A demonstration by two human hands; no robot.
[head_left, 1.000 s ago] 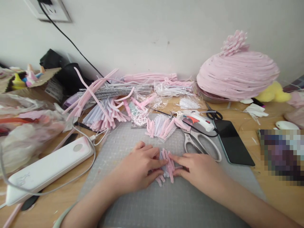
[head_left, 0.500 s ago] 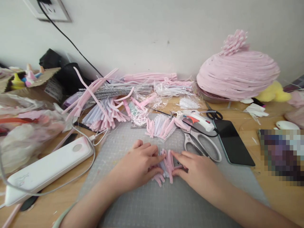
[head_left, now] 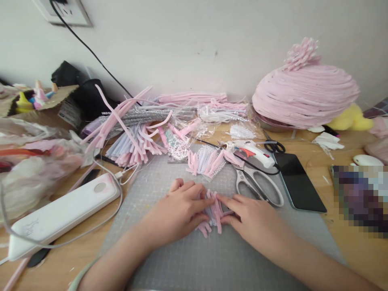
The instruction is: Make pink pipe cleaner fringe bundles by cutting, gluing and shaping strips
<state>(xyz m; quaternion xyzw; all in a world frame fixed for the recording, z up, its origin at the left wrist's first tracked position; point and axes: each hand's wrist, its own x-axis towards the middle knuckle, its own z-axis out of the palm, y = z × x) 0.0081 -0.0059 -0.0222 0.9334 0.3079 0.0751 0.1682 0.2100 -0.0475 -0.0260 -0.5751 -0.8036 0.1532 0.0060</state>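
Observation:
My left hand (head_left: 178, 212) and my right hand (head_left: 251, 218) meet over a small bundle of short pink and white pipe-cleaner pieces (head_left: 214, 212) lying on the grey cutting mat (head_left: 182, 258). Fingers of both hands press and pinch the bundle from either side. A second fan of pink and white pieces (head_left: 207, 161) lies just beyond, at the mat's far edge. White-handled scissors (head_left: 257, 184) rest right of the bundle, close to my right hand.
A white glue gun (head_left: 253, 152), small black scissors (head_left: 274, 146) and a dark phone (head_left: 298, 182) lie at the right. Long pink pipe cleaners (head_left: 130, 129) pile up behind. A pink hat-like dome (head_left: 304, 95) stands at back right. A white power strip (head_left: 60, 216) sits left.
My hands have stayed on the bundle, with the fingers shifting slightly as they press the pieces together. Nothing else has moved.

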